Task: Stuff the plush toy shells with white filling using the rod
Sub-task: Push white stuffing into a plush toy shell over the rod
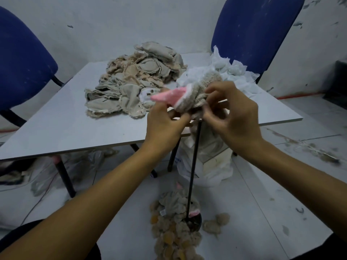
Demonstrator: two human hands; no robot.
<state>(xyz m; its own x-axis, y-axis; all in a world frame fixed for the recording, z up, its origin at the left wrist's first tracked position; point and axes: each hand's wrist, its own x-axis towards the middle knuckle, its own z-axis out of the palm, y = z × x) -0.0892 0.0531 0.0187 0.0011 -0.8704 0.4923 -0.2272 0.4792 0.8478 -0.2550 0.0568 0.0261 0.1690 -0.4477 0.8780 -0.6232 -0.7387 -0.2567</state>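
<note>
While both hands, left hand (165,121) and right hand (232,117), pinched the plush shell (193,94) above the bench's (56,126) near edge, over the upright rod (194,166), a slack grip risked the shell slipping off its tip.

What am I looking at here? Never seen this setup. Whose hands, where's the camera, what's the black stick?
There is no robot. A person wears a wide-angle camera on the head, looking forward and down, so this single picture shows their own arms.

The left hand and right hand both grip a plush toy shell, beige with a pink part, above the near table edge. The black stick is the stuffing rod: it stands upright from a base on the floor, its tip right under the shell.

On the grey table lie a heap of flat empty shells and, on the right, the white filling. Finished toys lie on the floor by the rod's base. Two blue chairs stand behind.
</note>
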